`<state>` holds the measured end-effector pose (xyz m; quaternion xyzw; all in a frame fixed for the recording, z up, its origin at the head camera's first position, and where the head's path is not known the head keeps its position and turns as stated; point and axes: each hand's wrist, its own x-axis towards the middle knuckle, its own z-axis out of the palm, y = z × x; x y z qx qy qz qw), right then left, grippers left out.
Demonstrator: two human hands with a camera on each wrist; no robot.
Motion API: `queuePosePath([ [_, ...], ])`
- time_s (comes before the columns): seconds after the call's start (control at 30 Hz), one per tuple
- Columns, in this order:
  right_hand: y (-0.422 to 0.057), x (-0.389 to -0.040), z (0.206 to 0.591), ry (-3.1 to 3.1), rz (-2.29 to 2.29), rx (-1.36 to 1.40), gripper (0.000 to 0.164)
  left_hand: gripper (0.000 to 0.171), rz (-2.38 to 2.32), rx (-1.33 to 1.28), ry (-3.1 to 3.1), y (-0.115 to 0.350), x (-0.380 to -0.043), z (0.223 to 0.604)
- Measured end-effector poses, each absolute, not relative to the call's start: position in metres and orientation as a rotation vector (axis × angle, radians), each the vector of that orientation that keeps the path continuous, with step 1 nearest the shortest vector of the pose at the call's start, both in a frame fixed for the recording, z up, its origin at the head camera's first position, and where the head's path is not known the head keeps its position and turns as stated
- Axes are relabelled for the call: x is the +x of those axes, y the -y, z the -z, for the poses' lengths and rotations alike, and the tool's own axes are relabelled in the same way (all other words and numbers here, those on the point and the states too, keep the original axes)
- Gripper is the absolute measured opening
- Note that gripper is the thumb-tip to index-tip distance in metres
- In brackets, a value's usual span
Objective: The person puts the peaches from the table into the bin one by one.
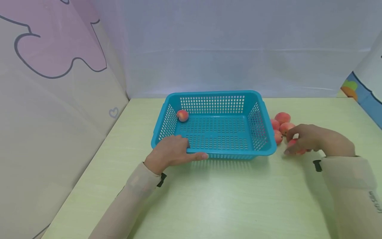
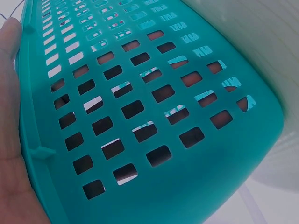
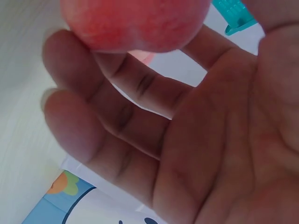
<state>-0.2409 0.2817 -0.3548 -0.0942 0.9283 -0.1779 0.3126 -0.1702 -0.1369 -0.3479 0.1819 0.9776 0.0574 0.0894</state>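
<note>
A blue plastic basket (image 1: 209, 154) with lattice walls sits on the table. My left hand (image 1: 168, 152) grips its near rim toward the left corner, fingers over the inside and thumb along the outer front. In the left wrist view the basket's perforated wall (image 2: 187, 177) fills most of the picture. One red-yellow peach (image 1: 182, 115) lies inside at the back left. To the right of the basket, my right hand (image 1: 322, 139) holds a peach (image 3: 135, 23) between thumb and fingers, low over the table. Several more peaches (image 1: 282, 118) are grouped between that hand and the basket.
The pale green-yellow table (image 1: 226, 202) stretches in front of the basket. A whitish sheet (image 1: 226, 66) hangs behind it, and a white panel (image 1: 59, 132) with a pink drawing stands along the left edge.
</note>
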Motion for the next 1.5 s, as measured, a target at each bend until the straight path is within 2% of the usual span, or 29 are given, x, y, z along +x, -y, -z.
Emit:
queuePosePath([
  [0.13, -0.2833, -0.2409, 0.356, -2.502, 0.444, -0.316, 0.058, 0.074, -0.178, 0.541, -2.907, 0.1371, -0.17, 0.3478],
  [0.33, -0.2839, -0.2381, 0.3558, -2.541, 0.442, -0.319, 0.066, 0.074, -0.189, 0.536, -2.907, 0.1372, -0.1696, 0.3479],
  [0.6, -0.2833, -0.2348, 0.3526, -2.522, 0.457, -0.316, 0.061, 0.074, -0.181, 0.532, -2.91, 0.1371, -0.1696, 0.3476],
  [0.83, -0.2822, -0.2368, 0.3533, -2.527, 0.454, -0.302, 0.072, 0.074, -0.176, 0.534, -2.912, 0.1372, -0.1702, 0.3488],
  [1.07, -0.2813, -0.239, 0.3549, -2.623, 0.462, -0.367, 0.06, 0.074, -0.173, 0.54, -2.914, 0.1372, -0.1703, 0.3484],
  [1.3, -0.2791, -0.2378, 0.3511, -2.583, 0.524, -0.317, 0.049, 0.075, -0.183, 0.536, -2.913, 0.1374, -0.1704, 0.3488],
  [1.5, -0.2753, -0.2369, 0.349, -2.732, 0.47, -0.421, 0.036, 0.075, -0.187, 0.533, -2.909, 0.1374, -0.1706, 0.3493],
])
